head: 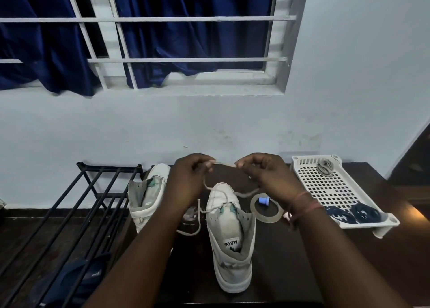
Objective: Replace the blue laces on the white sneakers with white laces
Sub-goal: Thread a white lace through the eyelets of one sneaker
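White lace (224, 165) is threaded through the lowest eyelets of the near sneaker (230, 233) on the tabletop (290, 261). Above its toe, left hand (190, 179) and right hand (267, 175) each pinch one end. Even both ends before crossing upward; blue laces (353, 213) lie in the tray (330, 186) right of it.

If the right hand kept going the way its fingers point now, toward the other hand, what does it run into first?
The right hand points across at the left hand, both pinching the white lace stretched between them. Going straight on, it would most likely meet the left hand's fingers first; depth looks matched, though one view cannot confirm that.
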